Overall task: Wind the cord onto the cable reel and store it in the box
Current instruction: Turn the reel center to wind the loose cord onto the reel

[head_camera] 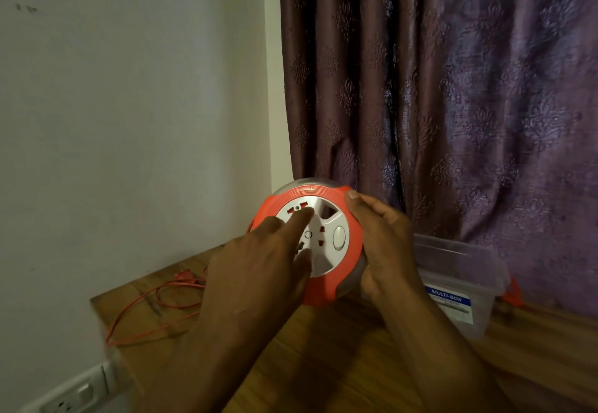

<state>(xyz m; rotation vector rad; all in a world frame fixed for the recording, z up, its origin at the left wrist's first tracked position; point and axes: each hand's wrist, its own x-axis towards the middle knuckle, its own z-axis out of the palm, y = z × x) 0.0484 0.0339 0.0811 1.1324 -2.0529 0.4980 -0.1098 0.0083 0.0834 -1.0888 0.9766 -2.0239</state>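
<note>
The cable reel (318,241) is held above the worktop (323,364). The right hand (385,244) clasps its right rim in a closed grip; the left hand (259,260) lies spread across its socket face. Loose cord (155,309) trails left of the reel, the box (459,283) sits right.

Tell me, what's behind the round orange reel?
A purple curtain hangs behind the cable reel. The right hand grips its rim, hiding part of the clear box beside it.
</note>
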